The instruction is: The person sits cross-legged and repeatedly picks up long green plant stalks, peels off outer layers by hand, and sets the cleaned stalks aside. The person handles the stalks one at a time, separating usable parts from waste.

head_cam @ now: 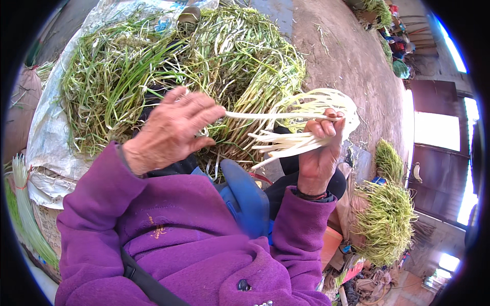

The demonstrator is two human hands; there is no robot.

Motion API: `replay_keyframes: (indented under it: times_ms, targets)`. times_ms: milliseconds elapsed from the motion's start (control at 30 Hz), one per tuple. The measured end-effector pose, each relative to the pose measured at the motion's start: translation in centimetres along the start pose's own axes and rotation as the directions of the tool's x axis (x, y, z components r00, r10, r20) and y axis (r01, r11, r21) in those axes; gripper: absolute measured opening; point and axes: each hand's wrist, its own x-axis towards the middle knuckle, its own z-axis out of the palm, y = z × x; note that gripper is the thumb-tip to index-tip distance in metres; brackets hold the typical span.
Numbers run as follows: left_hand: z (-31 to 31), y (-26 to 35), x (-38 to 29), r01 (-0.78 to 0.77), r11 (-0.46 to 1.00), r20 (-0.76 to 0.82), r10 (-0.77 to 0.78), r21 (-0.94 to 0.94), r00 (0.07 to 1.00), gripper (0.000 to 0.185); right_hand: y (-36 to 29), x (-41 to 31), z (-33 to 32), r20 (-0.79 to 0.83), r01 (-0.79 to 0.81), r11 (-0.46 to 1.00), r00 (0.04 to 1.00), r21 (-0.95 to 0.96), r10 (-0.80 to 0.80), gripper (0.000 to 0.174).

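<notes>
My right hand (319,153) is closed around a bunch of pale, peeled stalks (294,143), whose yellowish leafy ends (329,95) loop behind the fingers. One pale stalk (275,114) lies level between my two hands, its left end at the fingertips of my left hand (172,126). That hand is blurred, with its thumb apart from the fingers; whether it grips the stalk I cannot tell. Just beyond both hands lies a large heap of green, leafy stalks (245,69), some with brownish stems.
A white woven plastic sheet (49,126) lies under the heap. Tied long pale stalks (28,202) lie at far left. On the right, piled green-yellow stalks (384,223) stand near cloths and an orange object (330,244). A blue padded object (245,199) is at my lap.
</notes>
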Motion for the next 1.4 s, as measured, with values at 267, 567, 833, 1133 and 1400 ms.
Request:
replay_keyframes:
  times_ms: [267,567,833,1133,1400]
  targets:
    - [3.9,2.2,0.6,0.052,0.953,0.075,-0.031,-0.298,0.997,0.029,-1.2,0.2,-1.5,-0.007,-0.028,0.991,1.000,0.131,0.029,0.019]
    - [2.9,3.7,1.6,0.142,0.813,0.054,-0.136,-0.565,0.989,0.017,0.9,-0.5,-2.1,0.070,-0.157,0.975,0.983,-0.156,0.170,0.033]
    - [4.8,4.0,2.5,0.275,0.667,0.228,-0.160,-0.692,0.961,0.024,3.3,-1.0,-1.6,-0.065,-0.173,0.837,0.984,-0.519,0.163,0.018]
    - [10.7,-12.2,1.4,0.319,0.882,0.540,-0.466,0.347,0.701,0.069,-4.4,0.3,-1.4,-0.045,0.245,0.908,0.960,-0.339,-0.275,0.020]
    - [2.6,-18.0,0.9,0.435,0.524,0.293,-0.819,0.732,0.494,0.022,-9.1,-1.0,-1.6,0.045,0.417,0.877,0.907,-0.238,-0.419,0.018]
